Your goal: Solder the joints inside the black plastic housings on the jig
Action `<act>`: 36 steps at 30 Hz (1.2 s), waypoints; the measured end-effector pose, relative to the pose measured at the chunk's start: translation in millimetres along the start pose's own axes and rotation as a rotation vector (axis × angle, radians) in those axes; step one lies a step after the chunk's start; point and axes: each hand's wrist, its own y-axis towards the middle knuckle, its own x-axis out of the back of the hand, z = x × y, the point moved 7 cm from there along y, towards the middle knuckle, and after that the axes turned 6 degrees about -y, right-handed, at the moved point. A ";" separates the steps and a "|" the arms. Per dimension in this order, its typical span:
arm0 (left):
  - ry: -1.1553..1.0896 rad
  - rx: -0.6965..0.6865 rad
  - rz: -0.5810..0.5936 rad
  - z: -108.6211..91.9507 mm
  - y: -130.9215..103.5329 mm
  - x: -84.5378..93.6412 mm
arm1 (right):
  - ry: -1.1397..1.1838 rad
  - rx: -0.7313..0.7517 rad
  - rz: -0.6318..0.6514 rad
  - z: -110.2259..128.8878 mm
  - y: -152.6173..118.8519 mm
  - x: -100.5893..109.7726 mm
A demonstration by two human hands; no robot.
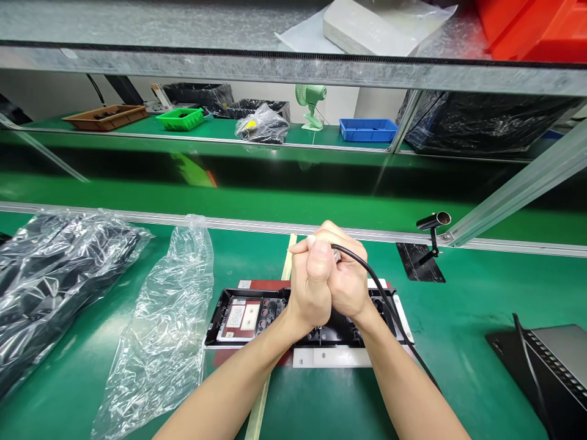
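My left hand [310,284] and my right hand [347,278] are pressed together in closed fists above the middle of a black plastic housing [337,327]. They are wrapped round a corded tool that the fingers almost wholly hide. A black cable [383,287] comes out at the top of the grip and runs down past my right forearm. A small metal part [337,255] shows between the hands. The long housing lies open side up in a dark red and white fixture [330,357]. In its left end sits a labelled plate [239,319]. My hands hide the housing's centre.
Clear plastic bags [160,324] and a wrapped black bundle [59,275] lie on the left. A black holder on a stand [433,223] is at right, behind a laptop-like dark device [545,366]. A metal shelf [229,64] crosses overhead. Trays [367,130] and a fan [312,104] stand behind.
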 end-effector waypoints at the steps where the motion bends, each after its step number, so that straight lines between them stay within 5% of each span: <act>1: -0.001 0.004 -0.002 0.2 0.0 0.2 | 0.000 0.002 0.001 0.0 0.0 0.1; 36: 0.000 0.015 0.004 3.9 -1.1 1.3 | 0.044 0.013 0.007 0.4 -0.2 -0.4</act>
